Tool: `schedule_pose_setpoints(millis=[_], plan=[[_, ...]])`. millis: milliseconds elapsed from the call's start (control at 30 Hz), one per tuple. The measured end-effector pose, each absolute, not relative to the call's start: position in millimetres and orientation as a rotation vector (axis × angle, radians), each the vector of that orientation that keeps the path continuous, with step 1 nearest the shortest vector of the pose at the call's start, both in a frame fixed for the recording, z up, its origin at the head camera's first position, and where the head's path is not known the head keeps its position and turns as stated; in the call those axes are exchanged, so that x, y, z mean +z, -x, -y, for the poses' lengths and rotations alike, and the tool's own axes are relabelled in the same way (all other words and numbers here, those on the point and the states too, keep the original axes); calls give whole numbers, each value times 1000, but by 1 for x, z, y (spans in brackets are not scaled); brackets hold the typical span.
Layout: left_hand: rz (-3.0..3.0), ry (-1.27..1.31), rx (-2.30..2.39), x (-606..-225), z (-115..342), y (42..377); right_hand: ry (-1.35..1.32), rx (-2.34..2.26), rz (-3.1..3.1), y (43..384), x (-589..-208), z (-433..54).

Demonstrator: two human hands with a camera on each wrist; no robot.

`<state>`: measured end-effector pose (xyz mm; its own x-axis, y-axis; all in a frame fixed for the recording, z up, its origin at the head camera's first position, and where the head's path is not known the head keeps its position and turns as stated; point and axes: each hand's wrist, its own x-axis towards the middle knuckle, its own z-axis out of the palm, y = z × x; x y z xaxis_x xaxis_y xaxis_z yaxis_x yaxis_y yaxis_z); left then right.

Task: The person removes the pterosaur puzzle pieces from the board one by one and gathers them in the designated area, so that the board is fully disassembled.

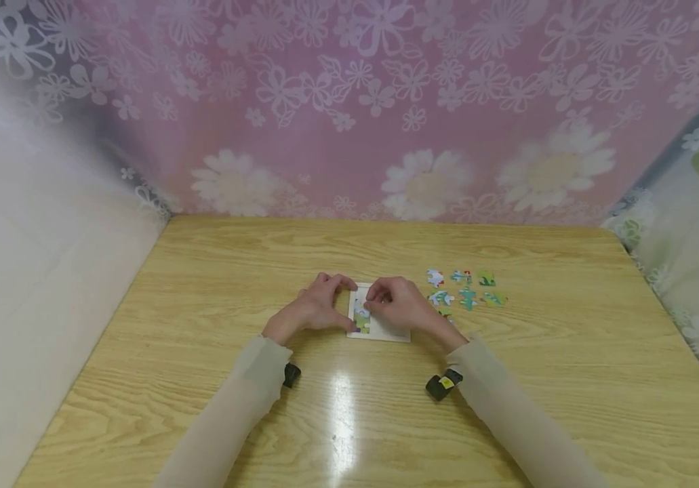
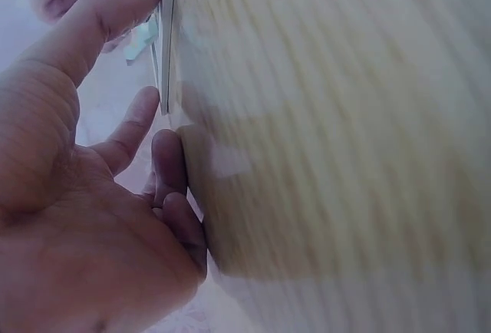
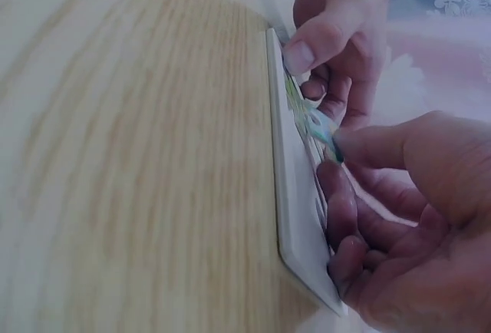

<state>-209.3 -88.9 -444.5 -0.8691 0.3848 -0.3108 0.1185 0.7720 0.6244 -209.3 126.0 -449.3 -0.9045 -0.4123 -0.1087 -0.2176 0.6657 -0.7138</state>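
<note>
A small white puzzle tray (image 1: 390, 331) lies flat on the table, with a strip of fitted puzzle pieces (image 1: 361, 321) along its left side. My left hand (image 1: 315, 308) spans that side, thumb at the near corner and index finger at the far one, holding the tray between them. In the left wrist view the other fingers (image 2: 170, 166) lie beside the tray's edge (image 2: 166, 57). Over the tray, my right hand (image 1: 401, 303) pinches a puzzle piece (image 3: 322, 128) between thumb and fingertips. This piece is tilted, close over the fitted strip, in the right wrist view.
Several loose puzzle pieces (image 1: 468, 298) are spread in rough rows to the right of the tray. One more piece (image 1: 445, 314) is partly hidden by my right forearm. The wood-grain table (image 1: 233, 257) meets a pink flowered curtain (image 1: 337, 135) at its back edge.
</note>
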Motion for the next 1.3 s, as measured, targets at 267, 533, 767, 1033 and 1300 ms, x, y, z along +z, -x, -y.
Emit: schedule_pose_setpoints(millis=[267,533,767,1033,1300], plan=[[-2549,-408,852,-448,93,205,576,-1164,-2548,204,-450,-136],[-2527,-497,867,-455,101,207,559,-1318,-2535,200,-447,-157],[-2480,-554,934,-461,108,210,517,-1315,-2611,195,-441,-182],[-2361,-568,1066,-459,115,212,470,-1348,-2594,186,-436,-219],[-2360,-566,1092,-455,114,210,411,-1267,-2675,177,-431,-252]])
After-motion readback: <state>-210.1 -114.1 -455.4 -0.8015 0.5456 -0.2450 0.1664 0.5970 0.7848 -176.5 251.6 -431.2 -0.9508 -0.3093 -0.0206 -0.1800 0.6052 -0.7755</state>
